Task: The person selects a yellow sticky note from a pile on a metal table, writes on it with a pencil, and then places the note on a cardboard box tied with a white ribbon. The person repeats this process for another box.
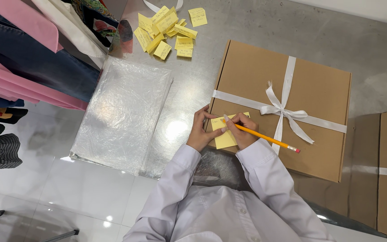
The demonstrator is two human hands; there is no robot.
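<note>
One flat brown cardboard box [312,89], lid shut and tied crosswise with white ribbon [283,109], sits right of centre on the grey metal table [256,22]; its contents cannot be seen. Yellow sticky note [225,138] lies on the lid's lower-left corner. Left hand [200,130] presses fingertips flat beside the note. Right hand [242,130] is closed around a yellow pencil [265,136], tip on the note. Loose yellow notes [168,29] lie scattered at upper centre; clear plastic sheets [121,112] lie stacked at left.
</note>
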